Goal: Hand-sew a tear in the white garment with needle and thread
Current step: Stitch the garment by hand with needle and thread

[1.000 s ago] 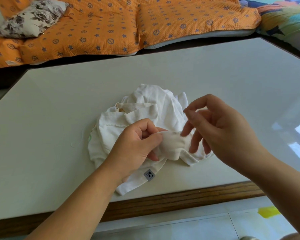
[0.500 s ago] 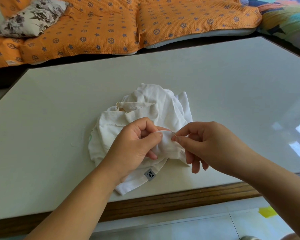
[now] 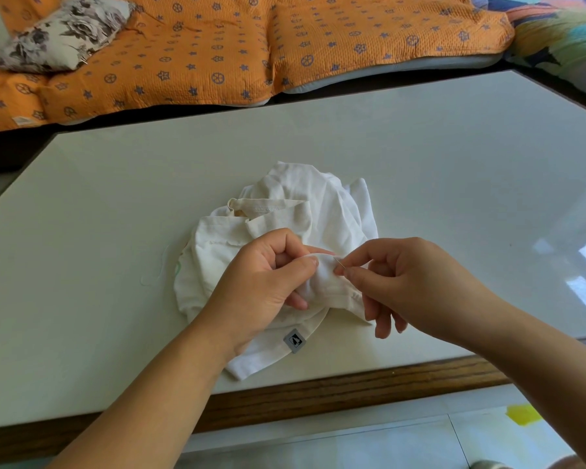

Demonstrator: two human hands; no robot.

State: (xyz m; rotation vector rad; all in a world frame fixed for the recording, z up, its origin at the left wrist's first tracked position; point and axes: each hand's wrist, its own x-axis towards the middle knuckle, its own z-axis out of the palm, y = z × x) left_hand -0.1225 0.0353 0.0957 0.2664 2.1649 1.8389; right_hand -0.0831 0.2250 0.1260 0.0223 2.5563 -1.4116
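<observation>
A crumpled white garment (image 3: 305,211) with a small grey label (image 3: 294,340) lies in the middle of the white table (image 3: 454,170). My left hand (image 3: 261,286) grips a raised fold of the garment between thumb and fingers. My right hand (image 3: 406,282) pinches a thin needle (image 3: 339,263) between thumb and forefinger, its tip at the fold right beside my left thumb. A pale greenish thread (image 3: 158,270) lies loose on the table left of the garment.
The table has a wooden front edge (image 3: 335,390). Behind it lies an orange patterned cushion mat (image 3: 217,45) with a flowered pillow (image 3: 61,32) at the far left. A tiled floor with a yellow patch (image 3: 523,414) shows below.
My right hand came down from a raised, spread pose to the fold and now holds the needle against the cloth. My left hand kept its grip on the fold.
</observation>
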